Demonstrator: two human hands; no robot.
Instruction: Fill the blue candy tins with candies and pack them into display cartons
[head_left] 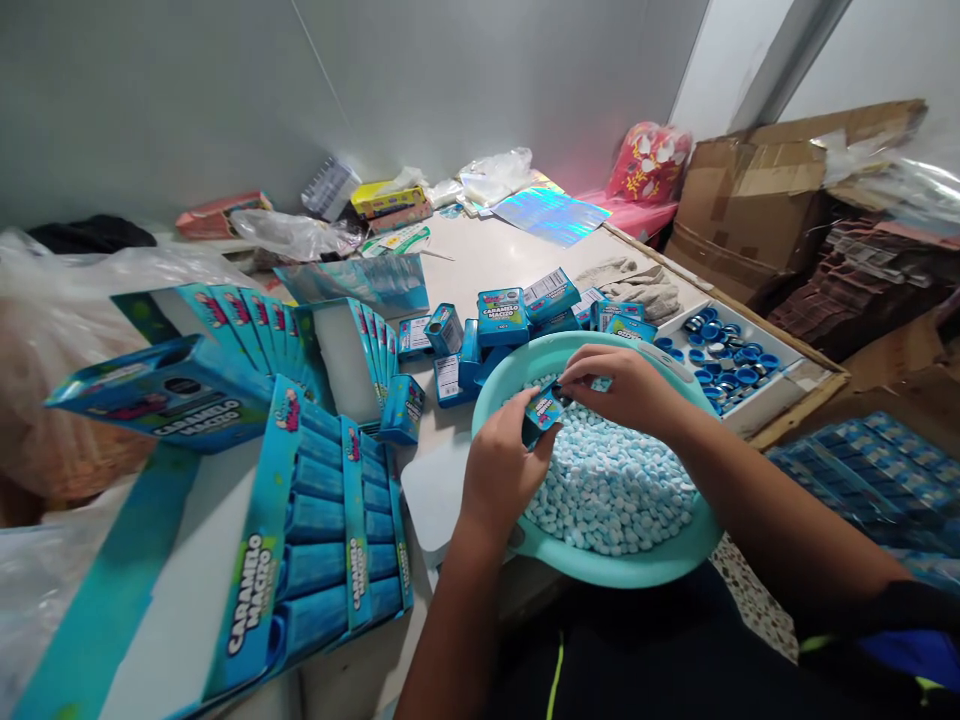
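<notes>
My left hand (504, 462) is wrapped round a small blue candy box (543, 410), holding it tilted over a turquoise basin (615, 572). At the upper end of that box, the fingers of my right hand (616, 378) are pinched together; what they hold, if anything, is too small to make out. Light blue and white candies (611, 485) fill much of the basin beneath both hands. Just behind its rim lie several more blue candy boxes (502, 316), some upright and some on their sides.
On the left stand display cartons (255, 570) packed with candy boxes. A white tray (750, 412) of blue caps (724, 350) sits at the right table edge, beside a grey cloth (637, 285). Cardboard boxes (739, 200) are stacked beyond. Plastic bags (296, 235) lie along the back.
</notes>
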